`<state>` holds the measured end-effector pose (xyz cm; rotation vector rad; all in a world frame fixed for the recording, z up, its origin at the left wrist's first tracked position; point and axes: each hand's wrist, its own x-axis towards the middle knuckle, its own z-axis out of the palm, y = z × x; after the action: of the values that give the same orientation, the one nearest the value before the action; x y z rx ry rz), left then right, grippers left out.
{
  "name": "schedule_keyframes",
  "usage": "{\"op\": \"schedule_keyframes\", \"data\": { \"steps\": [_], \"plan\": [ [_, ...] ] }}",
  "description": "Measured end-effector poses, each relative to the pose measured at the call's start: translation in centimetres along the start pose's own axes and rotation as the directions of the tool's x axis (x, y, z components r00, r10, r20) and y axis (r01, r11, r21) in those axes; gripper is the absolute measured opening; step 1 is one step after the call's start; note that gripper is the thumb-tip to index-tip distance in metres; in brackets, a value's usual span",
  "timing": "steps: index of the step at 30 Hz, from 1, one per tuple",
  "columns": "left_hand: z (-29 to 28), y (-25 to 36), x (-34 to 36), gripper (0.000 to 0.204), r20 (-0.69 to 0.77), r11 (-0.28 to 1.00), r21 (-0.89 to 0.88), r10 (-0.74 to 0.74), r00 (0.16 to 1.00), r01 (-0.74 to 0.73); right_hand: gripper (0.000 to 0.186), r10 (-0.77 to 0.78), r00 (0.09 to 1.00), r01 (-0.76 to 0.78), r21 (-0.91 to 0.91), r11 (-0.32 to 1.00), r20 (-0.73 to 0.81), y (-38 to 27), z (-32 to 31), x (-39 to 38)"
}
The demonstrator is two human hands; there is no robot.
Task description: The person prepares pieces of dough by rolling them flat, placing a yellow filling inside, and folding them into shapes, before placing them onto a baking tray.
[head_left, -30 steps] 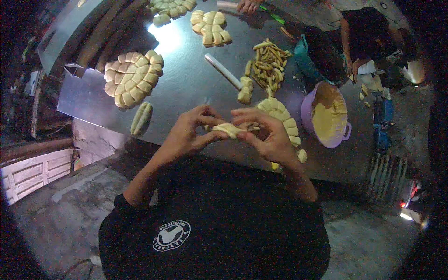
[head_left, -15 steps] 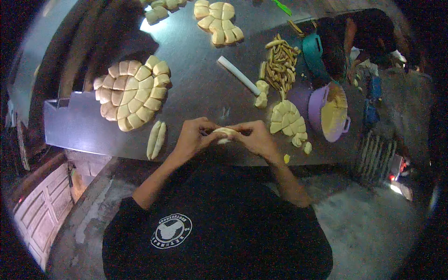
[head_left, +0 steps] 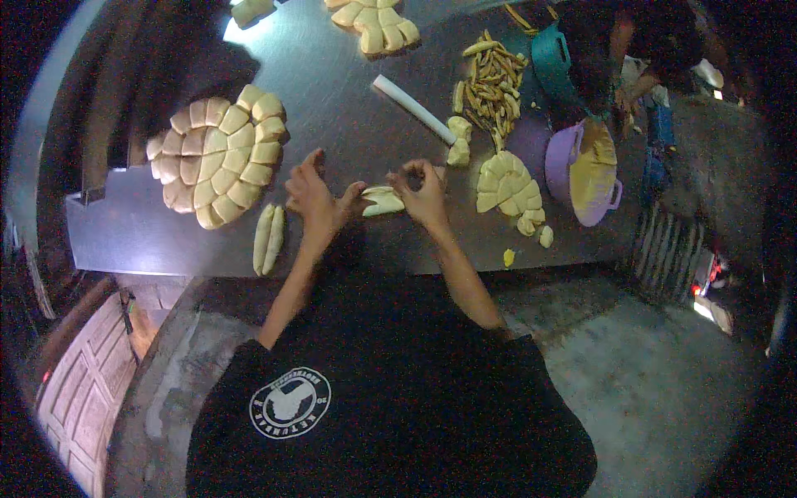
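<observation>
Hands (head_left: 314,204) have parted, dough (head_left: 383,202) lying lengthwise left to right

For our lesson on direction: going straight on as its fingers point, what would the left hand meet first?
Probably nothing within the picture: the left hand would likely pass between the large cut dough and the farther cut dough, though depth is unclear.

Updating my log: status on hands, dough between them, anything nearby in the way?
Left hand spread, right hand curled. Dough piece between them, left thumb at one end. White rod beyond, seemingly out of the way.
</observation>
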<state>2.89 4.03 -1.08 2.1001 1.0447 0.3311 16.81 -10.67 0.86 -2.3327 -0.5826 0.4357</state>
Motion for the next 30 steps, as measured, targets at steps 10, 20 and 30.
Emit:
{"op": "schedule_keyframes", "data": {
  "steps": [10,20,30],
  "plan": [
    [1.9,-1.9,-0.2,0.105,-0.193,0.996,0.04,0.08,0.978,-0.074,0.053,-0.115,0.993,0.112,0.166,0.98,0.008,-0.2,1.7,0.3],
    [2.1,-1.7,-3.1,0.1,-0.341,0.988,-0.154,-0.072,0.937,0.02,0.049,-0.046,0.994,0.001,0.402,0.916,0.103,4.4,-0.7,2.0],
    [2.4,0.5,-5.9,0.087,-0.481,0.965,-0.031,-0.243,0.842,0.261,0.032,-0.703,0.661,0.747,-0.314,0.586,0.261,2.2,-2.6,9.0]
  ]
}}
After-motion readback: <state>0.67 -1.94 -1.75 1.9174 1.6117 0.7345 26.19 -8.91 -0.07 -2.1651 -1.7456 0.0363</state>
